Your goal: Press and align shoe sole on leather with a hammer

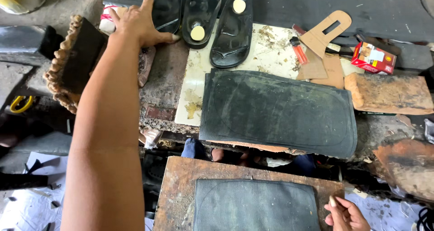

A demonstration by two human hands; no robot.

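Note:
My left hand reaches far forward with its fingers spread, resting on the edge of a black sandal sole at the back of the bench. Two more black soles with round cream pads lie to its right. My right hand sits at the bottom right, curled on a small pale piece of chalk, beside a dark rubber sheet on a wooden board. A larger dark rubber sheet with a traced outline lies on the bench.
Cardboard templates, a red lighter and a small red box lie at the back right. A brick-coloured slab is beside the large sheet. A black block with a woven rim stands at left. Someone's legs show under the bench.

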